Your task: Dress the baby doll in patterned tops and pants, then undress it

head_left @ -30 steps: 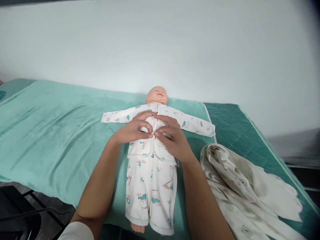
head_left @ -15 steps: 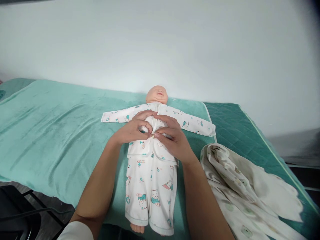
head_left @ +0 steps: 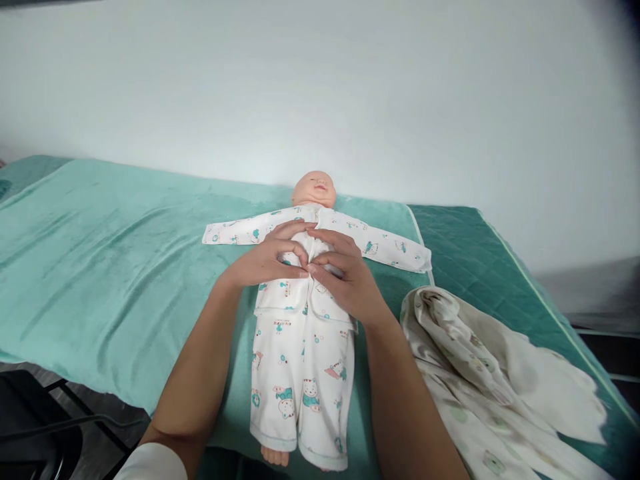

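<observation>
A baby doll (head_left: 314,188) lies on its back with its arms spread wide. It wears a white printed long-sleeved shirt (head_left: 395,248) and matching white pants (head_left: 285,367). At the shirt's front opening, my left hand (head_left: 273,259) pinches the fabric edge between thumb and index finger. Right against it, my right hand (head_left: 344,268) pinches the opposite edge, the fingertips of both hands meeting at the middle of the belly. Whatever fastener sits between the fingertips is hidden. Bare toes (head_left: 275,456) show below one pant leg.
A light green blanket (head_left: 115,267) covers most of the bed, over a darker green quilted pad (head_left: 465,247) at the right. A crumpled cream cloth (head_left: 505,360) lies beside the doll. A black chair (head_left: 35,420) stands at the lower left, and a white wall (head_left: 320,87) rises behind.
The pinched fingertips have shifted very slightly to the right and the two shirt edges meet closer together. The small yellowish spot between the fingers is now covered. The doll stays still.
</observation>
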A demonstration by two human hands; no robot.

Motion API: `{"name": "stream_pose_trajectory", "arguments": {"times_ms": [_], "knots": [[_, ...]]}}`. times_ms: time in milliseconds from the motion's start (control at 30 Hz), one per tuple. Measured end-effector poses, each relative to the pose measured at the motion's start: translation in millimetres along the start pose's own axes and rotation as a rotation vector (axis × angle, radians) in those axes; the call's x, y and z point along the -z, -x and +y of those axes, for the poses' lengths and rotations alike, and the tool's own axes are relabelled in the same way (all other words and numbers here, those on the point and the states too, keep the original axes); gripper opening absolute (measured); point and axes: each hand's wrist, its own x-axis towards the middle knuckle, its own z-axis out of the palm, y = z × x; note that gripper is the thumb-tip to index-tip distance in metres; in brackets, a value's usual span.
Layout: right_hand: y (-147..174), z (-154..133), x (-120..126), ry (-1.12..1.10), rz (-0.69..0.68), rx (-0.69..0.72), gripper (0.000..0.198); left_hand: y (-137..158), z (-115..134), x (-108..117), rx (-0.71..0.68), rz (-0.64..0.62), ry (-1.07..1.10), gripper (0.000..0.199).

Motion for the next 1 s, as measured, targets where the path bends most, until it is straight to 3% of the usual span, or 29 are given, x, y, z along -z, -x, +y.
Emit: {"name": "stream_pose_trajectory", "arguments": {"times_ms": [333, 500, 600, 667, 767, 867, 933, 1000], "knots": [[2, -5, 1, 0.029, -0.06, -0.029, 0.012, -1, -4, -4, -0.037, 0.05, -0.026, 0.013], [1, -5, 5, -0.064, -0.072, -0.059, 0.012, 0, 1, -2, 0.033, 0.077, 0.105, 0.018], [3, -3, 8, -0.197, -0.042, -0.131, 0.012, 2, -2, 1, 0.045, 0.177, 0.249, 0.019], [4, 5, 11, -0.363, 0.083, -0.206, 0.014, 3, -9, 4, 0.029, 0.323, 0.387, 0.019], [5, 30, 17, -0.573, 0.478, -0.386, 0.019, 5, -25, 10, 0.083, 0.59, 0.629, 0.022], [5, 57, 20, -0.614, 0.823, -0.638, 0.021, 4, -43, 16, 0.221, 0.837, 0.764, 0.028], [4, 63, 18, -0.542, 0.888, -0.727, 0.023, 0, -50, 15, 0.284, 0.957, 0.717, 0.028], [4, 58, 13, -0.355, 0.829, -0.709, 0.034, -5, -52, 11, 0.303, 0.982, 0.576, 0.025]]}}
